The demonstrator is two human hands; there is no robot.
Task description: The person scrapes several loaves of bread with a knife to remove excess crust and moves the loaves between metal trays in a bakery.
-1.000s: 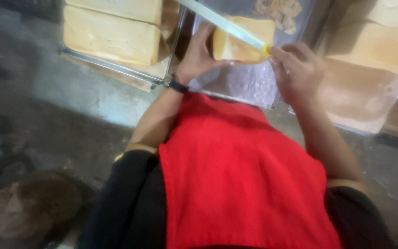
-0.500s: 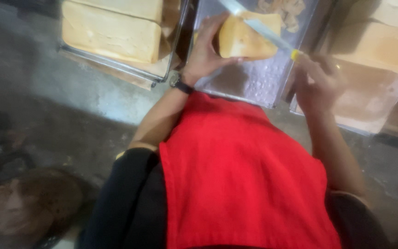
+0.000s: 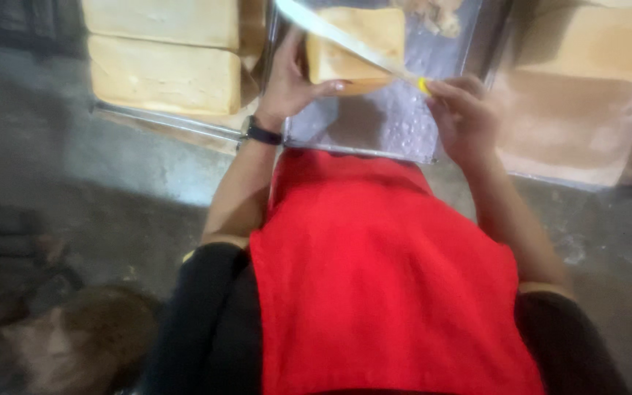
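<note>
My left hand (image 3: pixel 292 82) grips the near left side of a pale yellow loaf block (image 3: pixel 363 36) that rests on a shiny metal tray (image 3: pixel 393 124). My right hand (image 3: pixel 462 113) is closed around the yellow handle of a long knife (image 3: pixel 345 40). Its blade runs up and to the left across the loaf. A dark watch (image 3: pixel 263 133) is on my left wrist. A red apron (image 3: pixel 382 278) fills the lower middle of the view.
Two long pale loaves (image 3: pixel 166 73) lie in a tray at the upper left. More loaves (image 3: pixel 587 44) sit at the upper right. Crumbs (image 3: pixel 437 14) lie at the tray's far end. Grey concrete floor (image 3: pixel 74 183) surrounds me, with a brown rounded object (image 3: pixel 89 336) at the lower left.
The loaf block has turned from tilted to lying squarer on the tray. My right hand and the knife have shifted back toward the loaf, the blade crossing its near face.
</note>
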